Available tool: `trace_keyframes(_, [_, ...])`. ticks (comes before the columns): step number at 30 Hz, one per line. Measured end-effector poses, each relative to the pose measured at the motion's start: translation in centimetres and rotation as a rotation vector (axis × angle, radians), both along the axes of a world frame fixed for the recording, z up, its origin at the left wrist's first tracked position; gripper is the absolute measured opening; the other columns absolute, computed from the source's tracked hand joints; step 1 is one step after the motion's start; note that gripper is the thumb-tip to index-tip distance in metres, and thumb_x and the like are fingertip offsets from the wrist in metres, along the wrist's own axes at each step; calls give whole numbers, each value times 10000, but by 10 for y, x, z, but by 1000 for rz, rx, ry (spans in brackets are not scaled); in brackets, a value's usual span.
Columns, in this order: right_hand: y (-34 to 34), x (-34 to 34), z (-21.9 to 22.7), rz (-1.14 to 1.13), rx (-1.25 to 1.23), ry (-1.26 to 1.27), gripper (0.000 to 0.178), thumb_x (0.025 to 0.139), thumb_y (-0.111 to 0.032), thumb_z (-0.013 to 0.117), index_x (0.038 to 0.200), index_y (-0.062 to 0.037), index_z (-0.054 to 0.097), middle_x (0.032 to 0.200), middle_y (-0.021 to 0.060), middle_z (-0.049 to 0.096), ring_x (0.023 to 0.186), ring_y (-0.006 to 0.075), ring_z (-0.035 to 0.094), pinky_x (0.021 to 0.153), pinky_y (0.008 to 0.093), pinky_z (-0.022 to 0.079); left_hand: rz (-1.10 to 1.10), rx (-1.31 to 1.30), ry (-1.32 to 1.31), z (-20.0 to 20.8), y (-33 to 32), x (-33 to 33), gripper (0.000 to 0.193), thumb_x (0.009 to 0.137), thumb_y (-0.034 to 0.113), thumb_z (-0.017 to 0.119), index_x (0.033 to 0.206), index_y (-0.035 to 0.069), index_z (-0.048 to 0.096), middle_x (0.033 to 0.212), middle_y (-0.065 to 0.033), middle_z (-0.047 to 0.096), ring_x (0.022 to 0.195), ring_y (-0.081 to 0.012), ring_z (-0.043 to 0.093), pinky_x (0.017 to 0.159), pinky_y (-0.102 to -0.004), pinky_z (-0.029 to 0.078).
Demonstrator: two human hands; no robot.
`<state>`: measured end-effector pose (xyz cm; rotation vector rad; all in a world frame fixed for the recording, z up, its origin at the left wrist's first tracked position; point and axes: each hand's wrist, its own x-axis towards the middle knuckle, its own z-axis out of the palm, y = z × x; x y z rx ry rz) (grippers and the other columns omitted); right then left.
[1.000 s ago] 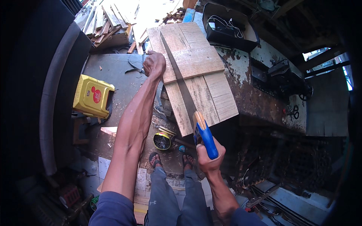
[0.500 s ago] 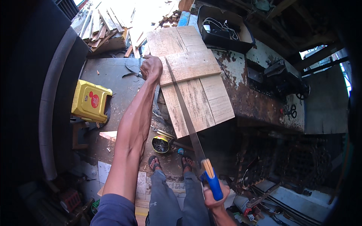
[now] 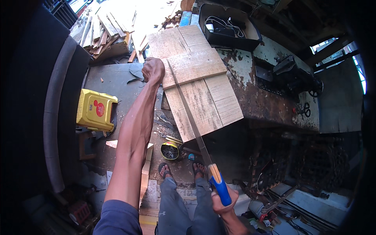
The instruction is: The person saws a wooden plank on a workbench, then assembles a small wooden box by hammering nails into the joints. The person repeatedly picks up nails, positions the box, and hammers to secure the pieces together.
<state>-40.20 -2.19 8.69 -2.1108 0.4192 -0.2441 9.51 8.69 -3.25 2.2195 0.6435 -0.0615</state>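
The left hand (image 3: 152, 70) presses down on the near-left edge of the wooden board (image 3: 196, 82), its grip closed over the board's rim, plainly to pin the piece so it cannot shift under the blade; the arm runs straight out toward twelve o'clock, locked and bearing weight. The board lies flat on the rusted metal desk (image 3: 266, 98), with its lower end jutting past the desk's edge toward six o'clock, which leaves room beneath for the cut; a second, shorter plank seems to lie crosswise on top of it, though I cannot tell whether it is fixed. The right hand (image 3: 223, 197) sits low at six o'clock, its grip wrapped tight around the blue handle of the handsaw (image 3: 196, 129); the long blade slants up from there toward eleven o'clock and lies in a lengthwise line through the board, ending just beside the left hand. At nine o'clock a yellow plastic case (image 3: 96, 109) stands on the grey floor, well apart from the work; a small round tin (image 3: 170, 150) sits near the person's sandalled feet; a heap of wood offcuts (image 3: 105, 33) is piled at eleven o'clock, and a black tray (image 3: 229, 27) of cables rests on the desk's far end at one o'clock.
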Motion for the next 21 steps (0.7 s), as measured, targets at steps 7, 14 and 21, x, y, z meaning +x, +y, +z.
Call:
trace_keyframes(7, [-2,52,-15,-70,143,-31,137,754,-24,636,672,-29,526,532,57,473,399,148,481,427,338,396,39,53,-80,-8,-8,6,703,1061,450,293,910,-53,761,934,-294,741,911,-434,727,811,-544,571])
trace_keyframes(14, [-9,35,-15,-69,70,-19,100,723,-44,627,678,-37,538,545,83,507,409,192,544,444,341,431,62,27,-32,-7,-16,7,729,1060,454,269,999,-88,753,1048,-328,720,1021,-465,707,916,-551,548])
trace_keyframes(21, [-9,8,-18,11,-23,-34,41,697,-55,616,707,-20,597,561,73,516,405,201,535,459,335,469,67,37,-27,13,-20,-1,703,1069,426,279,911,-63,760,978,-307,735,957,-433,721,825,-545,560])
